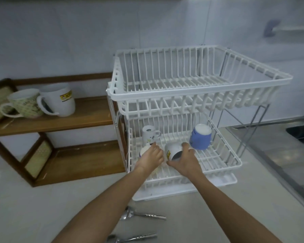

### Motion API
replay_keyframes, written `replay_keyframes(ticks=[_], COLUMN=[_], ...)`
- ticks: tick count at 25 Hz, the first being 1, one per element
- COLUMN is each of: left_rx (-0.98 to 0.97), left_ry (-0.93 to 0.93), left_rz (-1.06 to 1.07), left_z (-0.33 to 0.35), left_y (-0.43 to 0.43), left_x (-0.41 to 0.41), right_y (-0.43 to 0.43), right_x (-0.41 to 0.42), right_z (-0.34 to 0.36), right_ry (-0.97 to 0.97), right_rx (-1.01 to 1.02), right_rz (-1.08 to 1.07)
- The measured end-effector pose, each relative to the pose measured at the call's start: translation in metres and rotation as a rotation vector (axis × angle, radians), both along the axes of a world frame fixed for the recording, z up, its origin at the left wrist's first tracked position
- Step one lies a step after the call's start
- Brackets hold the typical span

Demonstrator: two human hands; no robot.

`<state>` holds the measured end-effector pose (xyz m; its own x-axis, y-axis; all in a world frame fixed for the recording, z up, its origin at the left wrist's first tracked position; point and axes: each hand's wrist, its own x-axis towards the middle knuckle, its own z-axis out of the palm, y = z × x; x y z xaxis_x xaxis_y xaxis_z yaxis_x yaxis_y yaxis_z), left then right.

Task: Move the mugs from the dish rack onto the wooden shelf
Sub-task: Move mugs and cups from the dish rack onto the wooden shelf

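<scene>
Fingers of the right hand (184, 159) wrap around a white mug (173, 151) lying tilted on its side in the lower tier of the dish rack (223, 155), thumb below its open mouth, other fingers over the top; the grip looks closed on it. Fingers of the left hand (151, 157) curl over a second small mug (144, 151) at the lower tier's left edge; the hand hides most of it, so cannot tell whether it is truly gripped or only touched

Both forearms enter from the bottom of the frame and converge at centre

Also in the lower tier: a small white mug with a printed design (148, 134), upright-looking, behind the left hand; a blue mug (200, 137) upside down, just right of the right hand, near the back

Upper tier of the rack sits in the centre-right of the frame, holding no dishes

Wooden shelf (88, 116) at left of the frame, beside the rack. On its top board: a patterned green-and-white mug (27, 104) and a larger white mug with a yellow logo (60, 100), side by side, touching or nearly so

Grey surface (42, 207) carries rack and shelf. Metal spoons (140, 215) lie on it at bottom centre, between the forearms. A steel sink (302, 132) edge shows at the right
</scene>
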<state>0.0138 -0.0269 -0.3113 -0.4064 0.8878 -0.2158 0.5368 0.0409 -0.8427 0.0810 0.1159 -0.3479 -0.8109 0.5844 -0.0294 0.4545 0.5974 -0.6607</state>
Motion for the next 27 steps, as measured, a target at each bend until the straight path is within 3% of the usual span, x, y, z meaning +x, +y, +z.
replay_keyframes(ticks=[3,7,12,15,16,19,21,24,27], left_rx=[0.091,0.665,1.352,1.572,1.606,1.746,1.959,2.280,2.334], left_ry=[-0.013,-0.404,-1.170,-1.799,-1.896,-1.907,-1.932,-2.008,-1.904], left_rz=[0.059,0.309,0.558,0.687,0.700,0.806,0.903,0.964,0.947], left_z=[0.012,0.044,0.055,0.044,0.040,0.032,0.020,0.011,0.006], left_y=[0.001,-0.012,-0.081,-0.143,-0.165,-0.227,-0.264,-0.309,-0.334], left_x=[-0.001,0.018,0.088,0.119,0.122,0.108,0.084,0.044,0.004], right_y=[0.005,0.031,0.043,0.003,-0.015,-0.078,-0.125,-0.191,-0.231], right_x=[0.001,0.011,0.043,0.068,0.074,0.081,0.073,0.045,-0.004], right_z=[0.007,0.047,0.128,0.154,0.158,0.157,0.146,0.123,0.098], right_ry=[0.135,0.209,0.006,-0.017,-0.028,-0.062,-0.083,-0.087,-0.081], right_rx=[0.020,0.006,0.012,-0.093,-0.133,-0.112,-0.019,-0.013,-0.051], right_rz=[-0.062,-0.070,0.342,0.579,0.660,0.815,0.857,0.831,0.710])
